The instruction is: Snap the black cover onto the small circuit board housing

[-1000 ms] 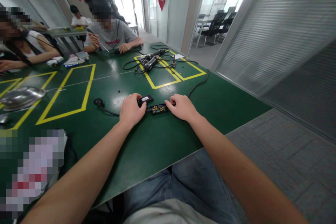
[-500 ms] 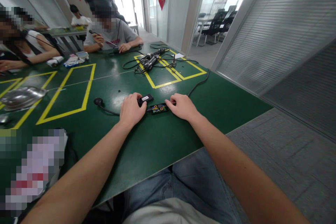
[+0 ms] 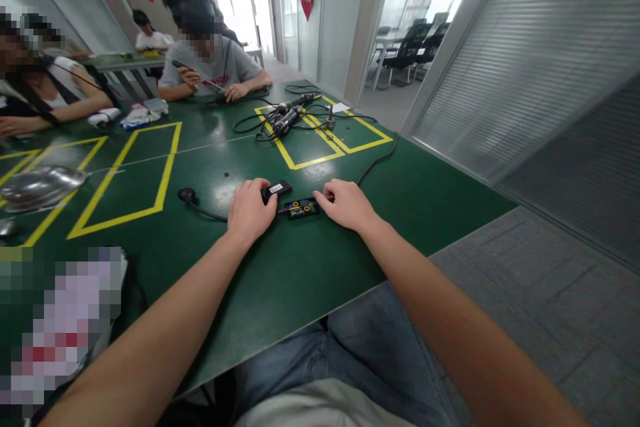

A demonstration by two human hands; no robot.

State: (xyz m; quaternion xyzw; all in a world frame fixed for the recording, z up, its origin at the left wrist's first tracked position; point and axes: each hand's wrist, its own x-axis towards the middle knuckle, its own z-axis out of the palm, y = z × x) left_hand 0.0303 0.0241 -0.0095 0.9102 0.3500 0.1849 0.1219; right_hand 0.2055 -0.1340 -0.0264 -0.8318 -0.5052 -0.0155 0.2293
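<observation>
Nearest: jeans point(image 3: 350, 333) at bottom centre, then the near edge of the green table point(image 3: 320, 267). Left hand point(image 3: 251, 207), mid-frame, has thumb and fingers around the left end of a black cover point(image 3: 279, 189) with white label. Uncovered black case point(image 3: 303, 207), circuit parts showing, lies flat on the table at frame centre: below and slightly right of the cover, long axis roughly left-right. Right hand point(image 3: 346, 203) is nearer to it, curled at its right end; can't tell what's inside those fingers. Left thumb sits just beside the case's left end.

Black plug point(image 3: 187, 195) left of centre; its cord passes out of sight at the left hand. Another black cord point(image 3: 379, 161) runs up right from the right hand.

Farther: shiny metal part point(image 3: 43, 187) at left edge; yellow tape outlines point(image 3: 317, 163); cylindrical corded tools point(image 3: 287, 119) at upper centre. Beyond, co-worker point(image 3: 215, 70) in grey T-shirt holds a long thin tool. Glass partition point(image 3: 550, 73) upper right, black chairs point(image 3: 413, 47) behind the glass.
</observation>
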